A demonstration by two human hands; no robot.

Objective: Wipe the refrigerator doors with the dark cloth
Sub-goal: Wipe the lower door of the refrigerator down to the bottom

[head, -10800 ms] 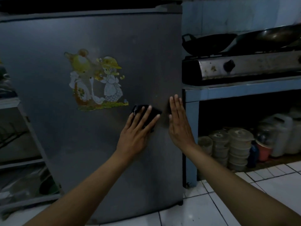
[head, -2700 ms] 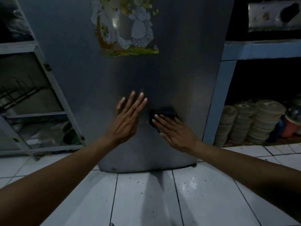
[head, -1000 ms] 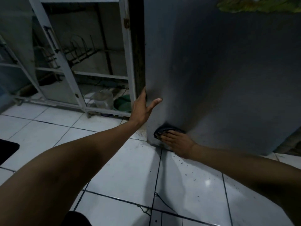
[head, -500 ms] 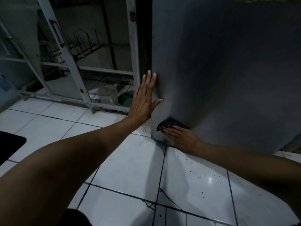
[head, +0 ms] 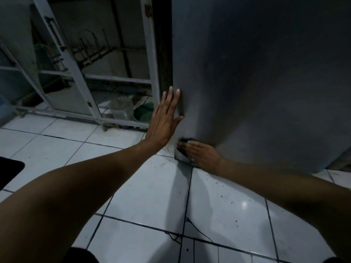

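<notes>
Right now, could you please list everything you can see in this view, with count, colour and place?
refrigerator door: one, grey, upper right, reaching nearly to the floor
dark cloth: one, black, at the door's lower left corner
metal rack: one, pale grey, left of the refrigerator
clear container: one, on the rack's bottom
green bowl: one, beside the container
floor tiles: white, cracked near the bottom centre
black mat: one, left edge
left hand: flat against the door's left edge
right hand: presses the cloth to the door
</notes>
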